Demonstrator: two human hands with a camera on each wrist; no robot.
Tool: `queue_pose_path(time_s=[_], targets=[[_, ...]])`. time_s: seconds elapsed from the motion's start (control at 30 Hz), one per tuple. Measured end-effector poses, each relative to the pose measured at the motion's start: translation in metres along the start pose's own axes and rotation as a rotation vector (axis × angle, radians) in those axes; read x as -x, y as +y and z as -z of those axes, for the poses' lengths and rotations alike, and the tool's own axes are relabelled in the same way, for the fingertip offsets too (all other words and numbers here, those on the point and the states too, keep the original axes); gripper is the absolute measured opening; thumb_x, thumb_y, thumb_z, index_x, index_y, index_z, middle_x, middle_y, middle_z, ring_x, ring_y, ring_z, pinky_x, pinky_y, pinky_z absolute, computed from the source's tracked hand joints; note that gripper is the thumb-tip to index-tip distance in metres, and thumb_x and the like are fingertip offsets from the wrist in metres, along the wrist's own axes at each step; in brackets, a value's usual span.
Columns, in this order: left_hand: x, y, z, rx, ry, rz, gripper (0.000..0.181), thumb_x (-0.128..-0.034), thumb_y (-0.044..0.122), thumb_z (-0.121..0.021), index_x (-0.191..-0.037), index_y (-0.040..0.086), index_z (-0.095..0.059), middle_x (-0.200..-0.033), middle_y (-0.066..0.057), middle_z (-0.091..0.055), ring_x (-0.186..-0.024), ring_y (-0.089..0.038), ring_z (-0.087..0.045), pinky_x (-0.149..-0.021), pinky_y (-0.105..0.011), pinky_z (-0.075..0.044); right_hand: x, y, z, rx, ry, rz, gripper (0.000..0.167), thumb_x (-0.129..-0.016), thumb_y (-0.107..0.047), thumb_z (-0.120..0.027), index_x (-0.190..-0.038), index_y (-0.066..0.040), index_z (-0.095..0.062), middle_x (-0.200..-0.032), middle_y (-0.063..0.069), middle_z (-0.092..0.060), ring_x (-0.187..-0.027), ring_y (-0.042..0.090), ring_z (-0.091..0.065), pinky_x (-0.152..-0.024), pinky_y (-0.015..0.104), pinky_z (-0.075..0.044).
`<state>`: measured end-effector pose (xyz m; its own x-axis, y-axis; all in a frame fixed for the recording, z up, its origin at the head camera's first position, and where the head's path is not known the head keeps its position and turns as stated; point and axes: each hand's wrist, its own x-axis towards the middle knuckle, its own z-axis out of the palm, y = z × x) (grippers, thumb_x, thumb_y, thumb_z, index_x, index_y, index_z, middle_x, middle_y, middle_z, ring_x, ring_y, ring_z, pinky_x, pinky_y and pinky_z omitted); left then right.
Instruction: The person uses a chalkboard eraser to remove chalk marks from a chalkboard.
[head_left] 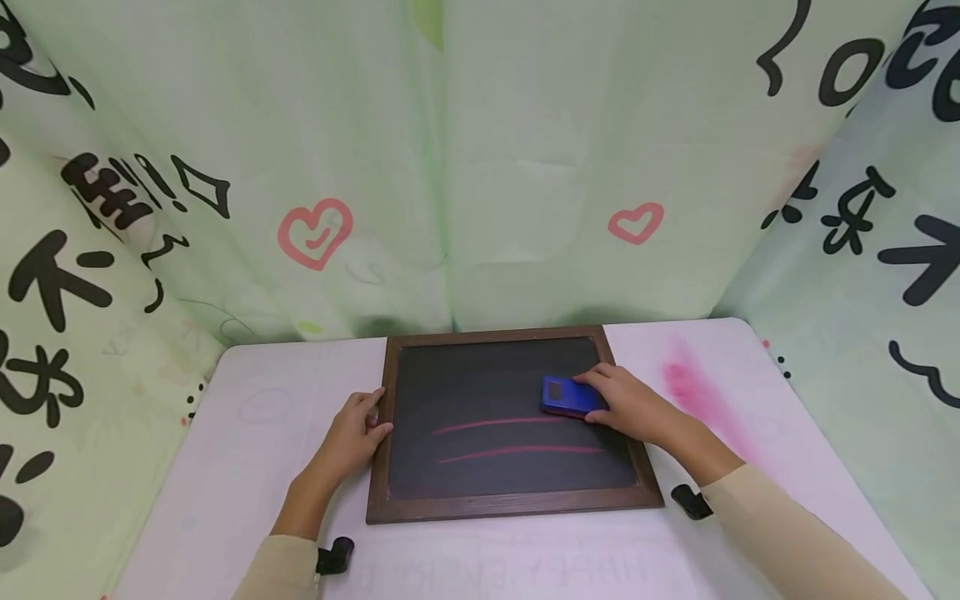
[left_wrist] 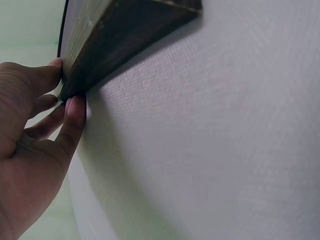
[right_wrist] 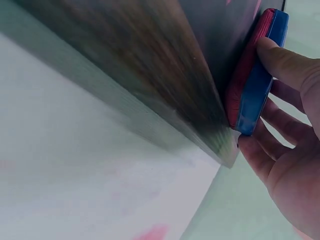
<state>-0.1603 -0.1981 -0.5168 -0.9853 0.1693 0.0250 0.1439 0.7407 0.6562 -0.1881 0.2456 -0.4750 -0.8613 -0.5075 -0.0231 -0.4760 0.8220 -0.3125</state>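
Note:
A small chalkboard (head_left: 510, 475) with a brown wooden frame lies on the table, with two pink chalk lines across its dark surface. My left hand (head_left: 356, 435) pinches the left side of the frame; in the left wrist view the thumb and fingers (left_wrist: 75, 117) meet at the frame's edge (left_wrist: 120, 45). A blue chalkboard eraser (head_left: 562, 396) with a red felt underside (right_wrist: 250, 70) is in my right hand (head_left: 628, 402), near the board's right side. It sits just above the right end of the upper chalk line. The right thumb and fingers grip its sides.
The board lies on a pale table (head_left: 285, 392) with a pink smear (head_left: 693, 379) to the right of the board. Light green curtains (head_left: 517, 167) with black and pink drawings stand behind and on both sides. Black camera mounts (head_left: 335, 556) sit at both wrists.

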Motion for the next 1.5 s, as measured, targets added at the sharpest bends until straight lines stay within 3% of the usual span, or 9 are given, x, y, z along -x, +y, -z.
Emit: queue_pose_path(time_s=[0.6, 1.5], targets=[[0.003, -0.001, 0.0, 0.0, 0.007, 0.008, 0.063, -0.0921, 0.003, -0.075, -0.148, -0.009, -0.048, -0.129, -0.028, -0.056, -0.09, -0.025, -0.059, -0.08, -0.039, -0.05, 0.004, -0.009, -0.006, 0.032, 0.011, 0.063, 0.059, -0.087, -0.027, -0.085, -0.133, 0.001, -0.063, -0.124, 0.017, -0.062, -0.111, 0.034, -0.061, -0.095, 0.05, -0.053], [0.001, 0.0, -0.001, -0.007, 0.007, -0.008, 0.063, -0.0925, 0.003, -0.074, -0.148, -0.009, -0.048, -0.13, -0.027, -0.056, -0.092, -0.025, -0.06, -0.08, -0.04, -0.051, -0.037, -0.066, -0.021, 0.046, -0.069, 0.121, 0.058, -0.093, -0.034, -0.078, -0.137, -0.002, -0.059, -0.13, 0.014, -0.06, -0.116, 0.031, -0.058, -0.1, 0.046, -0.051]])
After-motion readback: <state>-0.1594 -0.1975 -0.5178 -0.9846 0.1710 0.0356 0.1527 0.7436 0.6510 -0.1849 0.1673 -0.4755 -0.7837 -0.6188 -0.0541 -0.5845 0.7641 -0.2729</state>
